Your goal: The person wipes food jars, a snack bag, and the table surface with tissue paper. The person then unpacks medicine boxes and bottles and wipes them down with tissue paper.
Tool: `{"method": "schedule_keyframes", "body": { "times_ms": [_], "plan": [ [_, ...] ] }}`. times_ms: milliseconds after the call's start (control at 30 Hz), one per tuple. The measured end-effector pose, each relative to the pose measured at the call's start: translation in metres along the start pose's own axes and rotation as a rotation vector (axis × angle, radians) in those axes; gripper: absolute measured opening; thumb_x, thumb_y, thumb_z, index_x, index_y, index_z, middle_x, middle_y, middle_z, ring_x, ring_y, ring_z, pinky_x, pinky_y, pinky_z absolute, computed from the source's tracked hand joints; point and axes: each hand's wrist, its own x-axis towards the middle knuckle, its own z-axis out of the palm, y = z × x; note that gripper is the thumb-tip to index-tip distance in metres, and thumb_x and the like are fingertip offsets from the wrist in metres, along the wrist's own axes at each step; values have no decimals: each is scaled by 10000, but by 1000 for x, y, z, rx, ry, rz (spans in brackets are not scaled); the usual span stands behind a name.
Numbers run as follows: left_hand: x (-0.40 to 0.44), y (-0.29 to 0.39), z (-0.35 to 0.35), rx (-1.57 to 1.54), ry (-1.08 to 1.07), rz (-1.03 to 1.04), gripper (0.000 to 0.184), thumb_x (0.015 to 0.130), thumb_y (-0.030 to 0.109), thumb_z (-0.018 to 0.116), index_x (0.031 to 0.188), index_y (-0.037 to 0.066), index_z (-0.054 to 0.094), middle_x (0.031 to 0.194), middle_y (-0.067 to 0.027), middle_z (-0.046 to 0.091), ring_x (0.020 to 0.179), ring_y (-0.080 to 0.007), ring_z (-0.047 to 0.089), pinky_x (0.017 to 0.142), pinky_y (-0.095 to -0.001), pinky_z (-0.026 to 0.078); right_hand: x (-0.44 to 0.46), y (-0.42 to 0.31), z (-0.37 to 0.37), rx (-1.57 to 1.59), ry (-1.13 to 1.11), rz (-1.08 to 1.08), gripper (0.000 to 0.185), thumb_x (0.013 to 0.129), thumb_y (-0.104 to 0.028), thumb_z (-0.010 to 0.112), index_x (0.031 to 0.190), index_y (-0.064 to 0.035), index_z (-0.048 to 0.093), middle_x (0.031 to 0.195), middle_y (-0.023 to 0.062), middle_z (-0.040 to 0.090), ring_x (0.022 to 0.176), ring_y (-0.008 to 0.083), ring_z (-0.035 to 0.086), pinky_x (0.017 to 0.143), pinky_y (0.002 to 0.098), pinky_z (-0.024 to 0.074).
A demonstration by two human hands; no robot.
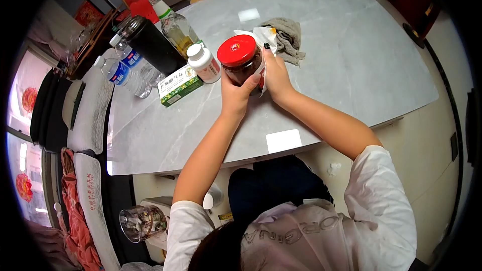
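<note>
My left hand (pixel 237 95) is wrapped round the lower left side of a glass jar (pixel 241 73) with a red lid (pixel 237 50) and dark contents. The jar is held above the table, its lid facing up towards me. On the jar's right side, my right hand (pixel 277 78) presses a crumpled white tissue-like sheet (pixel 265 36) against it. One nail of that hand looks dark. Just behind lies a bunched grey cloth (pixel 286 35). Left of the jar stands a white pill bottle (pixel 205 63), close to my left hand.
A green and white medicine box (pixel 179 86), a black thermos (pixel 153 45), a glass bottle of yellowish liquid (pixel 175 27) and two water bottles (pixel 123 75) crowd the left of the marble-look table (pixel 351 45). A clear bin (pixel 143 223) stands low at left.
</note>
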Motion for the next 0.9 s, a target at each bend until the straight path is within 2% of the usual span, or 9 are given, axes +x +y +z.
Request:
{"method": "schedule_keyframes", "body": {
  "times_ms": [100, 167, 200, 267, 400, 567, 700, 833, 900],
  "plan": [
    [1, 5, -2, -39, -14, 5, 700, 639, 224, 753, 1182, 32, 355, 1141, -82, 468, 1043, -186, 473, 888, -318, 381, -3, 0, -2, 74, -58, 48, 367, 913, -285, 340, 974, 29, 519, 862, 41, 572, 709, 99, 505, 652, 257, 431],
    [0, 3, -1, -195, 47, -11, 624, 696, 296, 695, 1171, 37, 383, 1127, -74, 490, 1028, -192, 488, 892, -335, 389, -9, 5, -3, 116, -111, 86, 340, 905, -267, 366, 1004, 28, 504, 888, 48, 569, 747, 90, 508, 653, 247, 428],
    [1, 3, -1, -272, 76, -18, 593, 725, 332, 666, 1165, 40, 397, 1120, -69, 500, 1020, -195, 496, 894, -343, 393, -14, 5, 0, -88, -127, 5, 384, 866, -306, 450, 1063, 23, 470, 928, 81, 569, 810, 132, 537, 697, 267, 433],
    [4, 0, -10, -243, 85, -96, 575, 740, 386, 633, 1158, 59, 412, 1097, -47, 511, 1011, -186, 500, 881, -336, 405, -18, 4, 10, -315, -89, -430, 481, 816, -366, 521, 1096, 18, 449, 933, 124, 571, 861, 188, 553, 744, 292, 430],
    [2, 4, -8, -172, 30, -100, 583, 734, 336, 647, 1172, 50, 390, 1092, -58, 499, 1005, -178, 492, 877, -322, 396, -12, 0, 2, -367, -157, -343, 544, 802, -420, 523, 1108, 22, 441, 928, 150, 575, 877, 211, 556, 773, 311, 422],
    [1, 4, -3, -96, -50, -48, 667, 665, 282, 717, 1168, 2, 378, 1114, -93, 486, 1024, -186, 480, 894, -317, 365, -2, 0, -7, -164, -155, 49, 427, 897, -377, 348, 967, -2, 541, 850, 53, 579, 750, 103, 528, 691, 244, 419],
    [2, 6, -5, -17, -147, -38, 743, 612, 291, 753, 1170, -10, 366, 1128, -112, 479, 1051, -208, 469, 914, -333, 352, -9, -18, 1, 202, 8, 255, 369, 902, -318, 338, 998, -21, 537, 919, 73, 585, 818, 146, 554, 733, 276, 429],
    [5, 4, -11, -71, -122, -61, 767, 654, 329, 716, 1224, 17, 308, 1146, -104, 467, 1070, -217, 457, 923, -335, 351, -13, 3, 3, 409, 45, 287, 385, 889, -337, 382, 1083, -15, 465, 1005, 82, 543, 926, 142, 517, 824, 291, 403],
    [4, 3, -11, -250, -39, -88, 764, 705, 379, 662, 1268, 57, 258, 1195, -87, 427, 1087, -218, 444, 923, -346, 357, -27, 10, 3, 56, -89, -6, 418, 869, -336, 443, 1128, -10, 414, 1047, 87, 510, 963, 153, 499, 842, 299, 393]
  ]
}}
